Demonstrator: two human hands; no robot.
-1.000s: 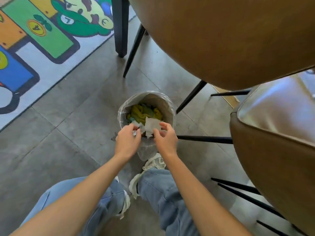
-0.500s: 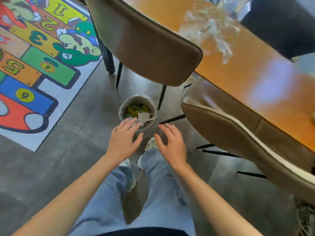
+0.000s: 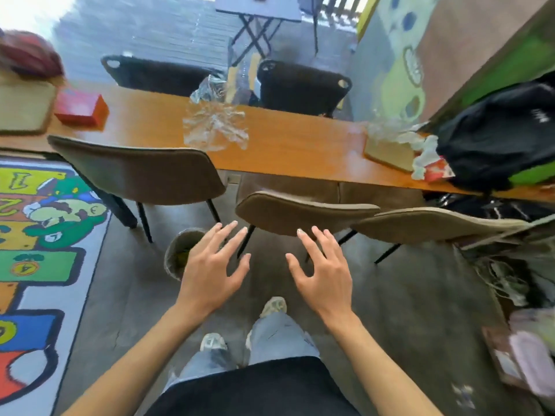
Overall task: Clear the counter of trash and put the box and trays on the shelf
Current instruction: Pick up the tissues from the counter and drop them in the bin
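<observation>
My left hand [image 3: 211,267] and my right hand [image 3: 322,270] hover empty with fingers spread above the floor, in front of the chairs. A small lined trash bin [image 3: 177,253] stands on the floor just left of my left hand, partly hidden by it. On the long orange counter [image 3: 300,139] lie crumpled clear plastic [image 3: 214,127], a red box [image 3: 81,109] at the left, a woven tray [image 3: 25,108] at the far left, and another tray [image 3: 387,151] at the right with crumpled white paper [image 3: 423,154] and a red wrapper [image 3: 437,172].
Three brown chairs [image 3: 141,172] [image 3: 300,211] [image 3: 429,223] stand between me and the counter. A black bag [image 3: 495,133] sits on the counter's right end. A colourful rug [image 3: 39,250] covers the floor at left. Clutter and cables [image 3: 504,280] lie at right.
I have risen from the bin and the view has lifted to the counter. Both hands let go of the white paper in the bin and came up empty with fingers spread.
</observation>
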